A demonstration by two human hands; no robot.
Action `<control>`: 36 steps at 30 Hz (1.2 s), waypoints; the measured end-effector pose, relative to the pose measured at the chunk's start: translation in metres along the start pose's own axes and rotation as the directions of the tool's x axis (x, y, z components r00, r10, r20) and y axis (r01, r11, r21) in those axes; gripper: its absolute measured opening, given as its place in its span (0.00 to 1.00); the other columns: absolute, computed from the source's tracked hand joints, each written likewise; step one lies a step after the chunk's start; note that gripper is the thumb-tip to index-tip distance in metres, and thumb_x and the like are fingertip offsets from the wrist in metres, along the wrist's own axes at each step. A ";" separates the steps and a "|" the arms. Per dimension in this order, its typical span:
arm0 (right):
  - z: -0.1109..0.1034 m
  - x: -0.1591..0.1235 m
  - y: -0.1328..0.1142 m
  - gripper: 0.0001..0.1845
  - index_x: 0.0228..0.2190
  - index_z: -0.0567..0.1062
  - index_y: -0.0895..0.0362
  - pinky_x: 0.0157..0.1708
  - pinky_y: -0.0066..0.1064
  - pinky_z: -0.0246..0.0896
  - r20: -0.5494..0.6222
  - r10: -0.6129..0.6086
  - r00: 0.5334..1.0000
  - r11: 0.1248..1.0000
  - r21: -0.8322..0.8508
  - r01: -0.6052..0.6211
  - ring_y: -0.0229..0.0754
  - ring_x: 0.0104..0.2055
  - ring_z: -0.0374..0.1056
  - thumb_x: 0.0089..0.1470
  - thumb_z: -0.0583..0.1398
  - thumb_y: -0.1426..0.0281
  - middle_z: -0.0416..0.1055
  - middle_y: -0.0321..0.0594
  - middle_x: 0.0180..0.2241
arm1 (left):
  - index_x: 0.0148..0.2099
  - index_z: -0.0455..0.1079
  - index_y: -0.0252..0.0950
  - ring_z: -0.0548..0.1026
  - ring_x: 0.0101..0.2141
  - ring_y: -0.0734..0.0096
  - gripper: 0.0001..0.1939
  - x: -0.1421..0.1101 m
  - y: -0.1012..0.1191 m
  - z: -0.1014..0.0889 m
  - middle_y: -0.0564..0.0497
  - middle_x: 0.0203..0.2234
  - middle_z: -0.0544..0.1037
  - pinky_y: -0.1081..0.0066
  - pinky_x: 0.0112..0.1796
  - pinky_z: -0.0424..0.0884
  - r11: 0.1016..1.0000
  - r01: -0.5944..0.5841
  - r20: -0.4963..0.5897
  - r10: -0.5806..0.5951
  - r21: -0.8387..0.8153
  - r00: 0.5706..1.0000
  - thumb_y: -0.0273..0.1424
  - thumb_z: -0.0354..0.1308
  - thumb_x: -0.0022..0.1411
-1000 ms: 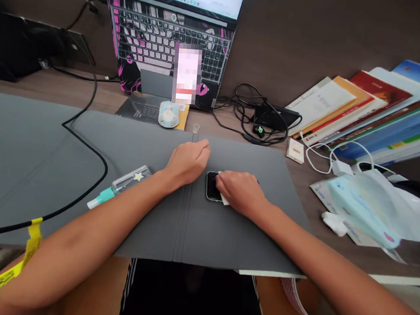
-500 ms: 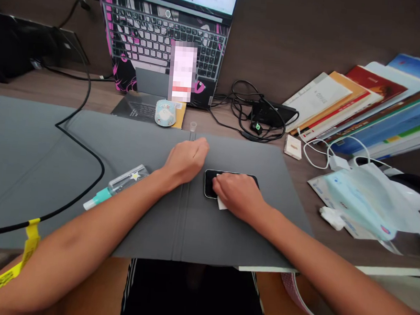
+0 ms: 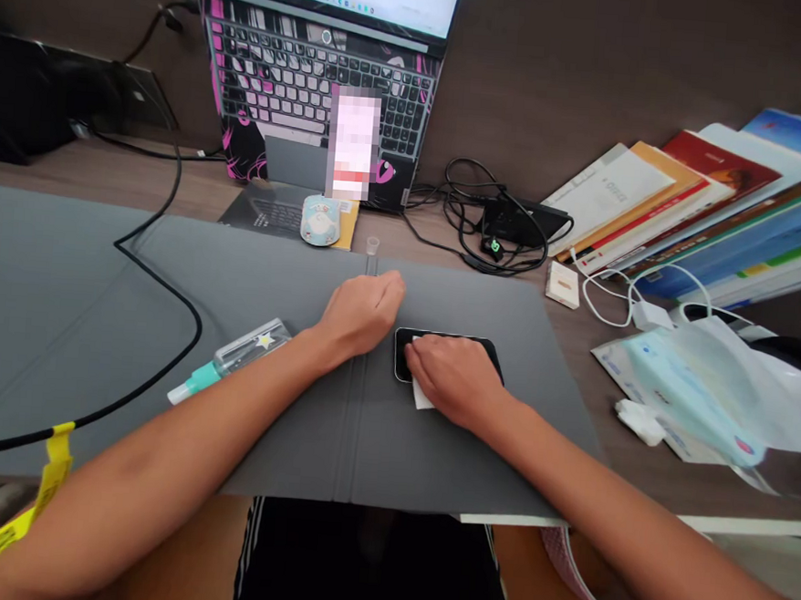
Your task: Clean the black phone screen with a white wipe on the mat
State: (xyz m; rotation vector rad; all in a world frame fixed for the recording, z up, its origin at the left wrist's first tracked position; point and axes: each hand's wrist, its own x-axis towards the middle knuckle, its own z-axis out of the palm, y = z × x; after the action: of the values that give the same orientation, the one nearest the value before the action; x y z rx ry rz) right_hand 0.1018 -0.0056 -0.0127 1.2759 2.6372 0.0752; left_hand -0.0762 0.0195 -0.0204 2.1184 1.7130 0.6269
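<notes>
Head view, right hand [image 3: 462, 377] on wipe [image 3: 423, 397] overlapping phone [image 3: 404, 340] edge, mat [image 3: 444, 468] around

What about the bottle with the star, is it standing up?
No, the bottle with the star lies on its side on the gray mat.

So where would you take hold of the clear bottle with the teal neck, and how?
Probably around its clear body, from above and the far side, fingers across its width. It lies on its side on the grey mat, broader there than at the teal neck, with the left forearm along its near side.
</notes>
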 end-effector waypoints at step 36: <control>0.002 -0.026 0.007 0.31 0.28 0.80 0.60 0.24 0.35 0.39 -0.024 0.169 0.985 0.984 -0.052 -0.170 0.48 0.30 0.77 0.73 0.45 0.65 0.81 0.49 0.30 | 0.36 0.72 0.36 0.74 0.33 0.67 0.19 0.003 0.001 0.000 0.51 0.30 0.76 0.65 0.38 0.70 0.999 0.031 0.062 -0.032 0.029 0.998 0.39 0.48 0.76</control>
State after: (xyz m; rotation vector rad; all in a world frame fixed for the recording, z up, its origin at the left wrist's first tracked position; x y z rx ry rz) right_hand 0.1228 -0.0217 -0.0089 1.4857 2.5181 0.1844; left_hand -0.0745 0.0225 -0.0195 2.1026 1.7277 0.5253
